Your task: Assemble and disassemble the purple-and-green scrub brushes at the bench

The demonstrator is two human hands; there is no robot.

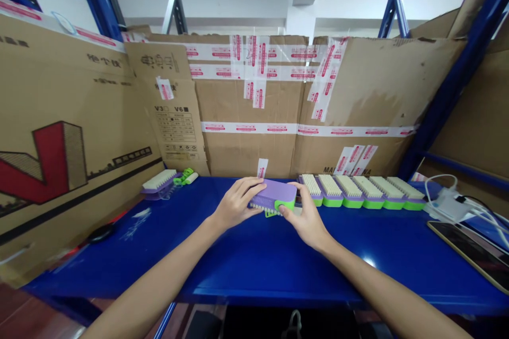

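A purple brush (278, 190) with a green end is at the centre of the clock face, held over the blue table (254, 270). Its smooth back is turned up and its pale bristles point down; I cannot tell whether they touch anything below. The left hand (235, 204) grips it at nine o'clock, fingers across the top edge and thumb beneath. The right hand (308, 220) grips the other end at three o'clock, its thumb pressed on the green part. Just under the brush, at six o'clock, a bit of a green piece (272, 213) shows, mostly hidden.

Near the right hand, at three o'clock, six more brushes (353, 190) stand side by side in a row, bristles up, purple above green. Past them in the same direction sits a white plug block (449, 204) with cables, and between three and four o'clock a phone (471, 251) lies near the table's edge.

At nine o'clock, well apart from the left hand, another brush (159, 182) lies bristles up beside some green parts (184, 176). A black round object (101, 233) lies between eight and nine. Taped cardboard (248, 151) stands behind at twelve.
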